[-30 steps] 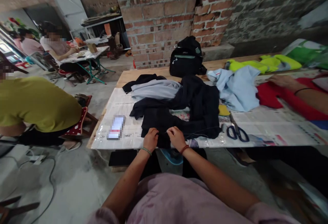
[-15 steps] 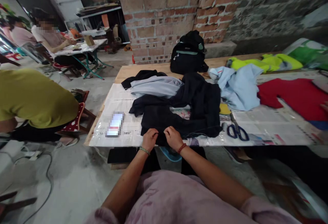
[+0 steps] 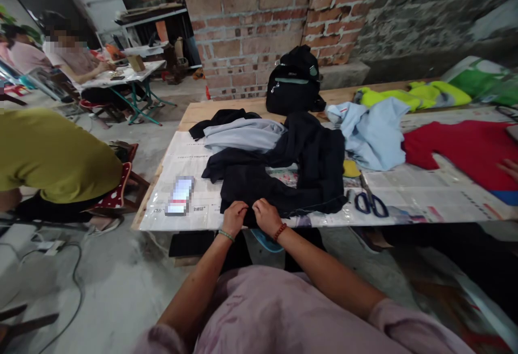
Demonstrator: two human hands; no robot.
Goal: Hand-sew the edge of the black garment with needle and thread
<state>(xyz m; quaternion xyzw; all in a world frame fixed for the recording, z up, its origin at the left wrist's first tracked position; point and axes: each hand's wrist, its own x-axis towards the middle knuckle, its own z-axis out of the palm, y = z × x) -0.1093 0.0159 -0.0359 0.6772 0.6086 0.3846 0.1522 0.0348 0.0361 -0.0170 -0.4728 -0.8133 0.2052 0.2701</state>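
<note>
A black garment (image 3: 319,165) lies spread in a curve over the paper-covered table (image 3: 413,197), its near edge at the table's front. My left hand (image 3: 234,218) pinches that edge with curled fingers. Close beside it on the right, my right hand (image 3: 267,217) grips the same edge, the two sets of fingertips a small gap apart. A pale stitch line runs along the cloth to the right of my hands. Whether a needle or thread is between my fingers is too small to make out. Dark-handled scissors (image 3: 371,204) lie right of the garment.
A phone (image 3: 180,196) lies at left. Behind the garment are grey cloth (image 3: 245,134) and a black backpack (image 3: 293,81). Light blue cloth (image 3: 372,133), a yellow piece (image 3: 351,169) and a red garment (image 3: 457,143) lie rightward, with another person's hand at the right edge. Someone in olive sits left.
The view has shifted slightly. My hands keep their hold on the black garment's edge in nearly the same place. At the far right, another person's hand shows more on the red garment.
</note>
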